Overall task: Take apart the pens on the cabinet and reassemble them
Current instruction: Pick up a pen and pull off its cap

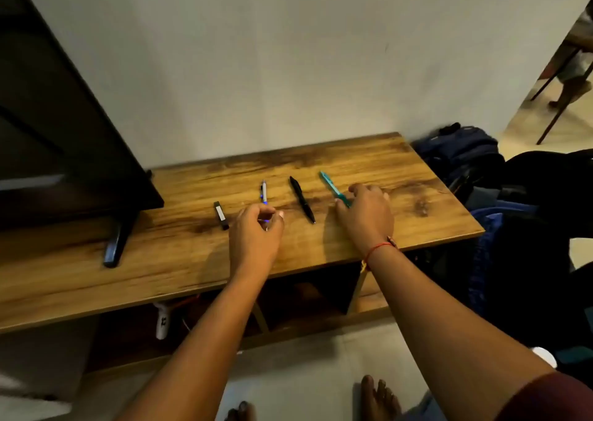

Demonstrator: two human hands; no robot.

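Dim, warm indoor light is falling from the right, so the left hand (pixel 256 231) and right hand (pixel 365 215) are throwing soft shadows leftward on the cabinet top (pixel 369 164). The television (pixel 64 131) at left is sinking into black. The far-right floor (pixel 526 125) is glowing brighter. Everything is looking soft, and straight edges are bowing toward the corners.

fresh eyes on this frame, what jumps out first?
Both hands are over the wooden cabinet top: the left hand pinches the near end of the white-and-blue pen, and the right hand appears to pinch the near end of the teal pen. A black pen lies untouched between them. A big dark TV stands at the far left.
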